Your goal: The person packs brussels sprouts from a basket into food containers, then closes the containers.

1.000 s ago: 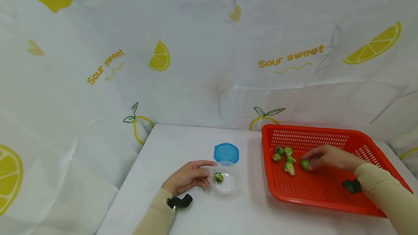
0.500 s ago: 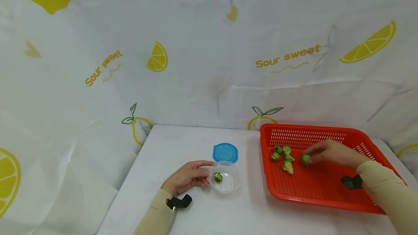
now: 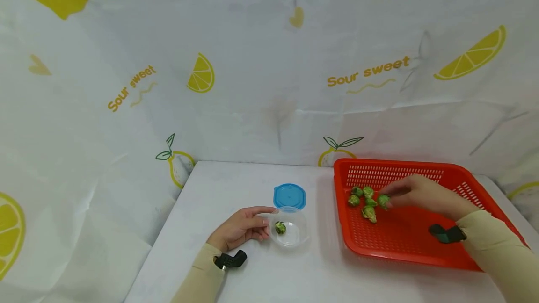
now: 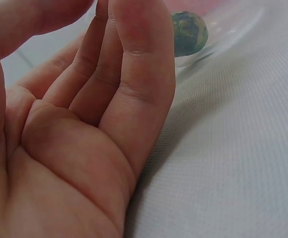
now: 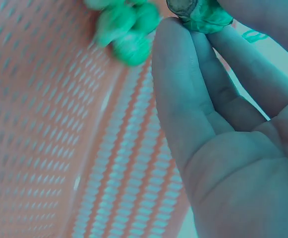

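My right hand [image 3: 425,196] pinches a Brussels sprout [image 3: 383,201] between thumb and fingers, raised over the red basket [image 3: 400,256]. In the right wrist view that sprout [image 5: 208,17] sits at the fingertips. Several more sprouts [image 3: 369,214] lie together at the basket's left side. My left hand [image 3: 242,228] holds the left side of a small clear plastic container [image 3: 300,236] standing on the table. One sprout [image 3: 280,227] rests inside it, partly visible behind the fingers in the left wrist view.
A blue lid [image 3: 289,196] lies flat on the white table [image 3: 236,181] just behind the container. At the table's back hangs a white cloth [image 3: 252,120] printed with lemons. The basket's raised perforated rim stands between the right hand and the container.
My right hand has lifted the sprout from the basket floor and moved it slightly left and up. The left hand still holds the container in place. The head view has shifted a little.
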The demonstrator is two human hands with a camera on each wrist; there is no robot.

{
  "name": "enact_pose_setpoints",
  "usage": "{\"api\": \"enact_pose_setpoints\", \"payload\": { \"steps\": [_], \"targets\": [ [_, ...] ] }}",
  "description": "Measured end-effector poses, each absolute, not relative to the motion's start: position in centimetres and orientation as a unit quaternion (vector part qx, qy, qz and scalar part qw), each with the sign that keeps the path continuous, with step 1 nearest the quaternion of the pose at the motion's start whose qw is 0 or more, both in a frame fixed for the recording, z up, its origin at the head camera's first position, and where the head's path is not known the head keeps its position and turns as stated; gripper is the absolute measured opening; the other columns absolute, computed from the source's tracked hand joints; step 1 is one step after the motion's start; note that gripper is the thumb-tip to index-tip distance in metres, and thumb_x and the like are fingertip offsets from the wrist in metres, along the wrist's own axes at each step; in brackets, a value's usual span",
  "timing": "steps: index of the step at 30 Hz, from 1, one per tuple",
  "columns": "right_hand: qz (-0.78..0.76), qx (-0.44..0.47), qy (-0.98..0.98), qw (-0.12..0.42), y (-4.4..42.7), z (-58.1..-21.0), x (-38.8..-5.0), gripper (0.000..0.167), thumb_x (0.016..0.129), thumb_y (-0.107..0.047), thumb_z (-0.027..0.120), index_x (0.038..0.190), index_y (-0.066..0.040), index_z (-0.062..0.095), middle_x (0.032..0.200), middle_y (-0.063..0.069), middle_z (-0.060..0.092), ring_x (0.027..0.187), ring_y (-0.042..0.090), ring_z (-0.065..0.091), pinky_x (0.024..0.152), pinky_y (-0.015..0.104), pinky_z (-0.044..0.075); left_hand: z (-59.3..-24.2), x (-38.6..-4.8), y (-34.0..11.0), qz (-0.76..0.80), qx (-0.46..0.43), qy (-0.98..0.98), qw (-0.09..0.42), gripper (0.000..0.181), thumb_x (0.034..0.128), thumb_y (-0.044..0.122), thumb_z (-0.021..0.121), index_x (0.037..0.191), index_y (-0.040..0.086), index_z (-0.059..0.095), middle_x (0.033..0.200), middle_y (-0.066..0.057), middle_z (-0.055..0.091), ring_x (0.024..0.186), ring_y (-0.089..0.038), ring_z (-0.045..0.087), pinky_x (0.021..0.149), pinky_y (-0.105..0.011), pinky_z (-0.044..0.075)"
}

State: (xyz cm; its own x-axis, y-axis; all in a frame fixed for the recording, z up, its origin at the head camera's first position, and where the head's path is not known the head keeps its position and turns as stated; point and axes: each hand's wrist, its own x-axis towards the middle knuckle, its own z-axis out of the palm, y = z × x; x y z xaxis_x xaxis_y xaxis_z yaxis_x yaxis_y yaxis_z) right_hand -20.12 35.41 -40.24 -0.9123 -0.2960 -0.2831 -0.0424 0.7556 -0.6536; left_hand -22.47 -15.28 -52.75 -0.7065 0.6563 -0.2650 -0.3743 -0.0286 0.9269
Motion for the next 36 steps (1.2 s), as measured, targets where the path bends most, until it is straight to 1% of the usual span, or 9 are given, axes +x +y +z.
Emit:
{"api": "enact_pose_setpoints", "payload": {
  "steps": [7, 11, 14, 17, 20, 22, 24, 27, 36],
  "targets": [
    [-0.334, -0.101, 0.922, 0.169, 32.8, -38.5, -19.3, 0.040, 0.099, -0.029, 0.080, 0.135, -0.011, 0.077, 0.127, 0.004, 0.079, 0.115, 0.021, 0.070, 0.090, 0.038, 0.061, -52.8, -22.6, -15.3, 0.702, 0.123, 0.600, 0.363, 0.051, 0.1066, 0.015, 0.068, 0.156, 0.008, 0.056, 0.091, -0.002, 0.077, 0.078, -0.010, 0.073, 0.079, -0.024, 0.064],
    [-0.327, -0.109, 0.928, 0.139, 30.8, -37.2, -18.4, 0.036, 0.097, -0.033, 0.082, 0.130, -0.020, 0.080, 0.127, 0.001, 0.078, 0.112, 0.016, 0.069, 0.088, 0.036, 0.061, -52.8, -22.8, -15.2, 0.699, 0.131, 0.604, 0.361, 0.050, 0.1077, 0.013, 0.066, 0.156, 0.007, 0.055, 0.090, -0.001, 0.077, 0.078, -0.010, 0.073, 0.078, -0.023, 0.064],
    [-0.333, -0.105, 0.930, 0.117, 28.8, -36.4, -17.7, 0.033, 0.095, -0.038, 0.084, 0.126, -0.025, 0.081, 0.120, -0.005, 0.080, 0.109, 0.013, 0.069, 0.088, 0.031, 0.059, -52.8, -22.9, -15.2, 0.701, 0.133, 0.601, 0.360, 0.049, 0.1082, 0.012, 0.064, 0.156, 0.006, 0.055, 0.090, -0.001, 0.077, 0.078, -0.010, 0.073, 0.078, -0.024, 0.064],
    [-0.349, -0.096, 0.926, 0.109, 26.5, -36.0, -17.3, 0.035, 0.095, -0.039, 0.084, 0.125, -0.022, 0.081, 0.111, -0.005, 0.081, 0.103, 0.014, 0.069, 0.084, 0.029, 0.057, -52.9, -22.9, -15.2, 0.705, 0.131, 0.596, 0.361, 0.049, 0.1080, 0.012, 0.065, 0.156, 0.007, 0.055, 0.090, -0.002, 0.077, 0.078, -0.010, 0.073, 0.079, -0.024, 0.064],
    [-0.375, -0.078, 0.916, 0.118, 24.0, -35.9, -16.8, 0.036, 0.095, -0.035, 0.084, 0.127, -0.019, 0.081, 0.104, -0.002, 0.079, 0.091, 0.019, 0.068, 0.072, 0.030, 0.056, -52.9, -22.8, -15.3, 0.707, 0.128, 0.594, 0.362, 0.050, 0.1073, 0.013, 0.066, 0.155, 0.007, 0.056, 0.090, -0.002, 0.077, 0.078, -0.010, 0.073, 0.079, -0.024, 0.064],
    [-0.389, -0.076, 0.910, 0.118, 22.3, -36.1, -16.6, 0.035, 0.095, -0.033, 0.084, 0.127, -0.018, 0.080, 0.103, -0.001, 0.078, 0.090, 0.021, 0.067, 0.070, 0.028, 0.057, -52.9, -22.7, -15.3, 0.706, 0.128, 0.594, 0.363, 0.050, 0.1068, 0.014, 0.067, 0.155, 0.007, 0.056, 0.090, -0.002, 0.077, 0.078, -0.010, 0.073, 0.079, -0.024, 0.064],
    [-0.408, -0.077, 0.902, 0.118, 20.7, -36.5, -16.4, 0.034, 0.095, -0.030, 0.084, 0.126, -0.017, 0.081, 0.103, 0.001, 0.077, 0.090, 0.022, 0.068, 0.071, 0.028, 0.059, -52.8, -22.6, -15.3, 0.706, 0.128, 0.595, 0.362, 0.050, 0.1066, 0.014, 0.068, 0.155, 0.008, 0.057, 0.090, -0.002, 0.077, 0.079, -0.010, 0.073, 0.080, -0.024, 0.064],
    [-0.423, -0.091, 0.895, 0.110, 18.6, -37.3, -16.2, 0.033, 0.095, -0.029, 0.084, 0.125, -0.016, 0.081, 0.104, 0.000, 0.078, 0.098, 0.021, 0.069, 0.081, 0.029, 0.061, -52.9, -22.6, -15.3, 0.706, 0.132, 0.595, 0.361, 0.048, 0.1073, 0.013, 0.066, 0.154, 0.008, 0.058, 0.091, -0.002, 0.076, 0.079, -0.011, 0.073, 0.080, -0.025, 0.064],
    [-0.468, -0.104, 0.868, 0.127, 14.0, -40.5, -16.3, 0.029, 0.094, -0.021, 0.085, 0.121, -0.013, 0.082, 0.104, 0.000, 0.078, 0.096, 0.017, 0.069, 0.085, 0.034, 0.064, -53.2, -22.7, -15.1, 0.710, 0.129, 0.593, 0.359, 0.046, 0.1083, 0.011, 0.064, 0.154, 0.008, 0.058, 0.089, -0.001, 0.077, 0.078, -0.009, 0.073, 0.078, -0.024, 0.064]
  ]
}}
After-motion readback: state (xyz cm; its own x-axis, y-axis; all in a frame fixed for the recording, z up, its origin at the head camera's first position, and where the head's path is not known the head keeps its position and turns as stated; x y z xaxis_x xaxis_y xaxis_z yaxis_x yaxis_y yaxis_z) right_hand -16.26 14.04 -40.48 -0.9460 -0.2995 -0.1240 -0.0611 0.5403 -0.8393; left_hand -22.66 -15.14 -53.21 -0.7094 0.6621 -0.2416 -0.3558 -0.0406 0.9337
